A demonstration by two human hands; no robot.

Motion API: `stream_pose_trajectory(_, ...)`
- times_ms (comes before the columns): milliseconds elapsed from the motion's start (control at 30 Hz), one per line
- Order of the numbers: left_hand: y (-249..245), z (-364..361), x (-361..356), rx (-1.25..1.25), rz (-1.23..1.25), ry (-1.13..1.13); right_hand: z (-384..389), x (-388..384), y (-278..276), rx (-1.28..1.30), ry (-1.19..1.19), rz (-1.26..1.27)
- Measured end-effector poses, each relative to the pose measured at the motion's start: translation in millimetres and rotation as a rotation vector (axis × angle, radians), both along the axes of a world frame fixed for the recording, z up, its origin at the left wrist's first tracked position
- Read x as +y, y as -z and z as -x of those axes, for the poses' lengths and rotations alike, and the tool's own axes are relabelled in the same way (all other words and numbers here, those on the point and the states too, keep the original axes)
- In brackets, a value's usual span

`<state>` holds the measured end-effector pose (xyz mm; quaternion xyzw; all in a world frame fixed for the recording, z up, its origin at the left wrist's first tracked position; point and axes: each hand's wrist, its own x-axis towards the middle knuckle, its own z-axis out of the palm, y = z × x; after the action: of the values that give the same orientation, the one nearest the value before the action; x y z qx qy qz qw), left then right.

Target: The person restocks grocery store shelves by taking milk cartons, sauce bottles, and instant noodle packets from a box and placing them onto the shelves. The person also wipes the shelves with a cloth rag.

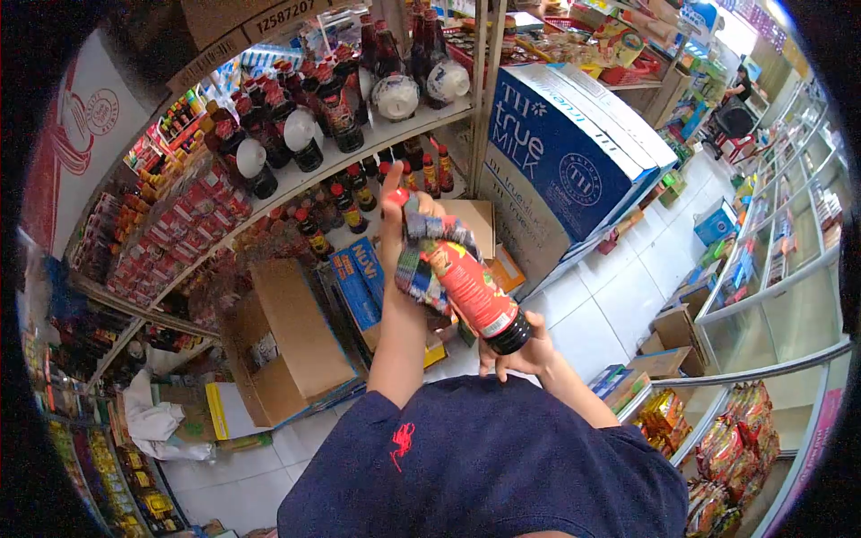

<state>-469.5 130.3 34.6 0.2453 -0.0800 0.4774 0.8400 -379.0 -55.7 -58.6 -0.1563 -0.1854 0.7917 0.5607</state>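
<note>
A sauce bottle [471, 284] with a red label and a dark base is tilted in front of my chest, its red cap pointing up and left. My right hand [525, 352] has its fingers curled round the base. Near the neck, my left hand [393, 215] is closed on a checkered cloth [417, 269], which lies against the bottle's upper side. The cloth and the bottle hide most of the left fingers.
Dark bottles [341, 112] crowd the shelf [359, 154] ahead, with smaller bottles beneath. A blue milk carton [565, 170] stands to the right, an open cardboard box [300, 332] at lower left. Glass cases [762, 314] line the right; a person [740, 90] is far back.
</note>
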Motion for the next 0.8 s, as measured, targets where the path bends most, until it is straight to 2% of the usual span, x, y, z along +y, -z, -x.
stream_pose_trajectory(67,-6.0,-5.7,7.0,-0.041,-0.022,-0.028,-1.8,-3.5,-17.9,-0.376,0.175,0.056)
stream_pose_trajectory(100,-6.9,-6.7,10.2,-0.065,-0.052,0.031,-3.6,-5.5,-22.5,-0.383,0.170,0.053)
stream_pose_trajectory(167,-7.0,-9.4,16.2,-0.117,-0.045,0.158,-6.2,-9.9,-28.7,-0.589,0.430,0.095)
stream_pose_trajectory(200,-7.0,-9.0,16.3,-0.121,-0.047,0.152,-6.7,-11.7,-34.3,-0.593,0.424,0.091)
stream_pose_trajectory(267,-6.8,-6.8,17.3,0.084,0.114,0.003,-8.3,-14.3,-43.2,-0.781,0.542,0.064)
stream_pose_trajectory(300,1.2,-0.9,25.3,0.140,0.057,-0.038,-14.6,-17.2,-35.6,-0.880,0.549,0.051)
stream_pose_trajectory(333,5.6,4.2,31.7,0.143,0.056,-0.043,-19.0,-21.4,-34.0,-0.877,0.545,0.049)
stream_pose_trajectory(400,6.5,11.3,39.7,0.681,-0.617,-0.632,-22.8,-24.7,-32.3,-1.103,0.672,-0.058)
stream_pose_trajectory(433,2.8,13.2,34.4,0.721,-0.737,-0.657,-22.1,-25.9,-41.6,-1.061,0.675,-0.033)
stream_pose_trajectory(467,3.6,16.0,32.3,0.892,-0.849,-0.715,-24.9,-26.9,-43.3,-1.076,0.680,-0.033)
stream_pose_trajectory(533,5.1,14.9,28.0,0.799,-1.027,-0.749,-34.1,-26.9,-38.4,-0.689,0.473,0.043)
stream_pose_trajectory(567,3.1,14.7,24.5,0.804,-1.018,-0.749,-34.8,-25.8,-29.0,-0.651,0.469,0.055)
stream_pose_trajectory(600,-2.2,15.0,20.6,0.753,-1.172,-0.852,-32.6,-25.1,-24.7,-0.655,0.461,0.058)
stream_pose_trajectory(633,-7.8,15.8,17.6,0.696,-1.327,-0.958,-28.3,-23.6,-21.6,-0.543,0.436,0.103)
stream_pose_trajectory(700,-15.6,20.9,8.0,0.635,-1.275,-0.968,-23.4,-22.7,-12.2,-0.364,0.375,0.205)
stream_pose_trajectory(733,-18.6,24.5,3.5,0.567,-1.230,-0.969,-23.3,-22.1,-10.9,-0.364,0.369,0.201)
stream_pose_trajectory(767,-20.7,30.8,1.5,0.577,-1.112,-0.872,-22.6,-21.5,-10.9,-0.321,0.327,0.164)
stream_pose_trajectory(800,-23.8,36.3,4.9,0.579,-1.113,-0.872,-21.7,-21.5,-11.2,-0.277,0.287,0.130)
